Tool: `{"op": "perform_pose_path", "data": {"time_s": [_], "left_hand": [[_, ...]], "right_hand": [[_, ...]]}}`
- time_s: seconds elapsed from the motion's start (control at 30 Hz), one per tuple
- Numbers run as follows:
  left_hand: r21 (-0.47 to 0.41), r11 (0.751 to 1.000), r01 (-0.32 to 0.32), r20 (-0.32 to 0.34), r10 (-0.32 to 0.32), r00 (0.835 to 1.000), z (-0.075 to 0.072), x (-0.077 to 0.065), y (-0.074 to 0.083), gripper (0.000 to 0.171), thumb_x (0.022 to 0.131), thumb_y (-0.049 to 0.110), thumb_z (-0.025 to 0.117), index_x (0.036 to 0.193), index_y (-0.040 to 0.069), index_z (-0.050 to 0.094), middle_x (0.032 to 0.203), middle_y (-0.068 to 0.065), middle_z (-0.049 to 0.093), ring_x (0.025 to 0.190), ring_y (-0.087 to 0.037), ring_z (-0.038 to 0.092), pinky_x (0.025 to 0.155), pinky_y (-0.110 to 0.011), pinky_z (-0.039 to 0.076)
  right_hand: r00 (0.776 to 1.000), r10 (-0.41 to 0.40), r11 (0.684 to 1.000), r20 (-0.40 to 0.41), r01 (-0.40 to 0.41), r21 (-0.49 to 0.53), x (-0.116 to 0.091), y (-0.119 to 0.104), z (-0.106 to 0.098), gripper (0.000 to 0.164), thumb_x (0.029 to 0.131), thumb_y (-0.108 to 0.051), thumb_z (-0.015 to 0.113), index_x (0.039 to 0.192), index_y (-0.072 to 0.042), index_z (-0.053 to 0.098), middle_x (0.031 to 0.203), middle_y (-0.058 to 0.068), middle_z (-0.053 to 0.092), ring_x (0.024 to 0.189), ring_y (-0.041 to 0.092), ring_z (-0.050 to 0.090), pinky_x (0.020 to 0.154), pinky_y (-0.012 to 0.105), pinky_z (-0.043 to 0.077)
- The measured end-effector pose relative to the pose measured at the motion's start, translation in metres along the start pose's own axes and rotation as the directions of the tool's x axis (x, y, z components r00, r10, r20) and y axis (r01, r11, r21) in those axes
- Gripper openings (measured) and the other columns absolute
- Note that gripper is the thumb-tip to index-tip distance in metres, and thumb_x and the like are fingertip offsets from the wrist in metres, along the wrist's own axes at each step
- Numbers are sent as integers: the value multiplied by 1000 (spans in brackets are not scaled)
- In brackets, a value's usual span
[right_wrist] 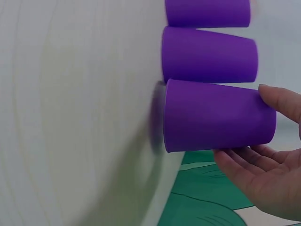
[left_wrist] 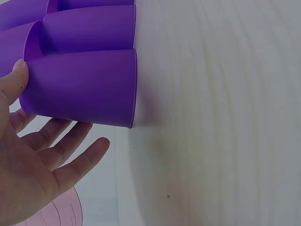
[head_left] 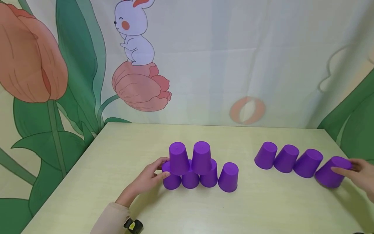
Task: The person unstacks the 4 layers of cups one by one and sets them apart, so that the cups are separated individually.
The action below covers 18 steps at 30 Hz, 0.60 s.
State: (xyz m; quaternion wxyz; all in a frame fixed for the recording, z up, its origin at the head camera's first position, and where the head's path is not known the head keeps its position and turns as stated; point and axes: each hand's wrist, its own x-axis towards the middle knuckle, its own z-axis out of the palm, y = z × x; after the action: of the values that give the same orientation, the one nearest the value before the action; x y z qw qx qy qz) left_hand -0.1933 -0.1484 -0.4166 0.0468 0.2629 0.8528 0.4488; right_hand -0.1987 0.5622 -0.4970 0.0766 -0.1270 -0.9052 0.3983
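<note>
Purple cups stand upside down on the table in the head view. Three form a bottom row, and two upper cups (head_left: 201,158) rest across them. My left hand (head_left: 147,180) holds the leftmost bottom cup (head_left: 171,183), thumb at its front and fingers behind. The left wrist view shows the thumb on this cup's (left_wrist: 80,87) upper edge. Just right of the stack stands a single cup (head_left: 228,178). At the far right, my right hand (head_left: 360,177) grips the end cup (head_left: 330,175) of a row near its narrow base, thumb opposite fingers; the cup leans slightly.
Left of that gripped cup, three more purple cups (head_left: 308,164) stand in a slanting line. The pale table (head_left: 204,211) ends at a printed curtain (head_left: 198,81) behind. A black strap (head_left: 133,225) shows by the left sleeve (head_left: 111,219).
</note>
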Motion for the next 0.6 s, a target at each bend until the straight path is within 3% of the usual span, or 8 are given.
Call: {"op": "perform_pose_path", "data": {"time_s": [0.1,0.27,0.37,0.5,0.6], "left_hand": [[1,1000,3,2,-3,1000,-1,0,0,40,92,19,55,128,7,43,112,-9,58,101,-28,54,73,-35,46],[9,1000,6,5,-6,1000,0,0,-2,39,92,19,55,127,9,44,111,-9,58,101,-28,54,72,-35,46],[9,1000,6,5,-6,1000,0,-1,-2,39,92,20,55,127,9,44,110,-9,58,101,-28,54,73,-37,46],[7,1000,9,5,-9,1000,-1,-1,-1,39,92,20,56,128,9,44,110,-7,59,101,-26,54,72,-35,46],[7,1000,6,3,-6,1000,-1,0,-1,39,91,19,56,127,9,44,109,-7,59,100,-26,54,72,-34,46]], "right_hand": [[1000,13,1000,12,-13,-24,-1,-4,3,83,82,-37,66,129,17,25,89,-9,50,68,-17,40,58,22,39],[1000,25,999,-7,-25,-31,-6,-6,8,83,83,-37,64,129,18,22,105,24,50,69,-17,35,58,21,37],[999,34,999,-10,-34,-26,-9,-8,10,85,85,-38,63,131,18,19,119,39,37,72,-16,32,57,18,37],[999,27,1000,-26,-28,-10,-10,-9,10,86,85,-37,62,138,12,15,128,39,31,80,-12,36,56,14,37],[996,11,1000,-83,-9,27,-9,-7,9,84,85,-35,63,144,-1,14,137,24,31,97,-2,42,61,9,37]]}}
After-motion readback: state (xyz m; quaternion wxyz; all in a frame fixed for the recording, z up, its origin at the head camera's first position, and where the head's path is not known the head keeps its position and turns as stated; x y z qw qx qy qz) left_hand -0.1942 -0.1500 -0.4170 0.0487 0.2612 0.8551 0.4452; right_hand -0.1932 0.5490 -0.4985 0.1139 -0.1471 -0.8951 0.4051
